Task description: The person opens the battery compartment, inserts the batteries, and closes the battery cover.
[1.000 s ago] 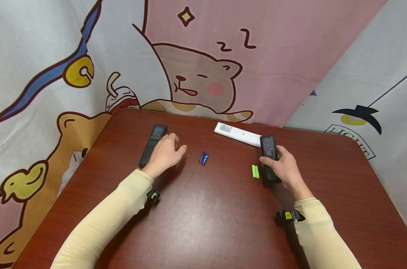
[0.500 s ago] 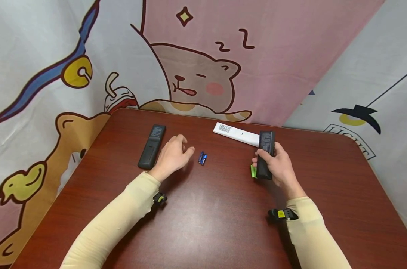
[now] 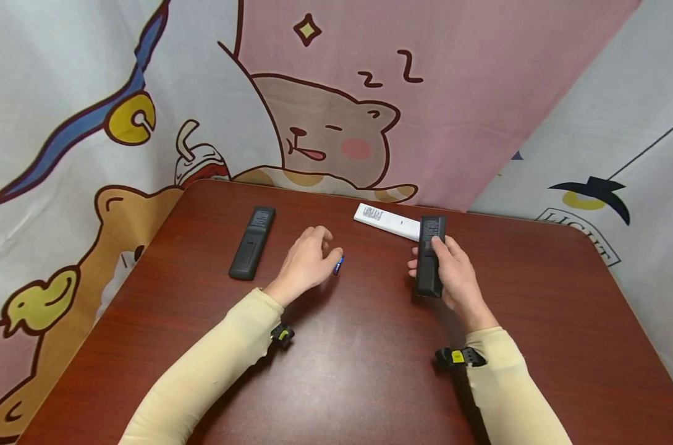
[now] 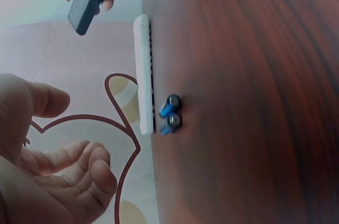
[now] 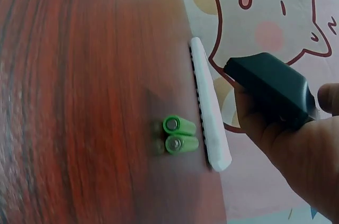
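My right hand [image 3: 460, 275] grips a black remote control [image 3: 428, 275], its back with the label turned up, thumb on the back and fingers behind its left edge. It is raised off the table; in the right wrist view two green batteries [image 5: 180, 135] lie below it. The head view has them hidden behind the remote and hand. My left hand [image 3: 307, 258], fingers loosely bent and holding nothing, hovers by two blue batteries [image 4: 170, 114], partly covering them in the head view. To its left, a second black remote control [image 3: 251, 244] lies back-up on the table.
A white remote control [image 3: 387, 221] lies slanted near the far edge of the brown table [image 3: 336, 371], its right end behind the held remote. A patterned curtain [image 3: 453, 111] rises right behind the table.
My left hand has moved right, away from the black remote on the table, to the blue batteries. My right hand has carried its remote a little left, over the green batteries.
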Available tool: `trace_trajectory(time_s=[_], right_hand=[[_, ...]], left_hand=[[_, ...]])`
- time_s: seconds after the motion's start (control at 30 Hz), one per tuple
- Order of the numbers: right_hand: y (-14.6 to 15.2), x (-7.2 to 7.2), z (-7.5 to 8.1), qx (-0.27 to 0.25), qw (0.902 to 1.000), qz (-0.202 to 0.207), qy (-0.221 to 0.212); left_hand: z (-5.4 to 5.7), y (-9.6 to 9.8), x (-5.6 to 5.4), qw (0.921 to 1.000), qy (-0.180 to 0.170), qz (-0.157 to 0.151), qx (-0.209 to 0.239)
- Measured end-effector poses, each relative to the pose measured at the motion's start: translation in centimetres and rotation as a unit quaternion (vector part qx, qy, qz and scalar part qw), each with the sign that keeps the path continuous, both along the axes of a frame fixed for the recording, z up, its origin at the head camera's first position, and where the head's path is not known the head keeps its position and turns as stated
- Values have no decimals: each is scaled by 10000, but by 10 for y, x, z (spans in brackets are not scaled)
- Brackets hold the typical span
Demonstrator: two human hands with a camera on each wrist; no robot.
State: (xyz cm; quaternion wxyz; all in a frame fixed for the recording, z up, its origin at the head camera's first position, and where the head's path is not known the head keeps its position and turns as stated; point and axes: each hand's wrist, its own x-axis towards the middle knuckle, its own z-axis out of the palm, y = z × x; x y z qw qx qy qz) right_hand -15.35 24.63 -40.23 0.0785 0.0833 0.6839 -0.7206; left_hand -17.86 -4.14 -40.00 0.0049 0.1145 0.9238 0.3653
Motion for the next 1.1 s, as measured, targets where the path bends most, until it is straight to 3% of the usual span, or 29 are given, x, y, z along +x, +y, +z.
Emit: trace_trajectory(time_s=[0.4,0.63,1.1], right_hand=[[-12,0,-1,-575,9982,142,59],[-20,0,-3,-806,9965,206,22],[-32,-3,-7,-1055,9944,68,-9]], left_hand=[[-6,23,4,9936,445,-802,661],[-7,38,7,9856,874,-1338,557],[-7,68,12,9756,872,-1937,549]])
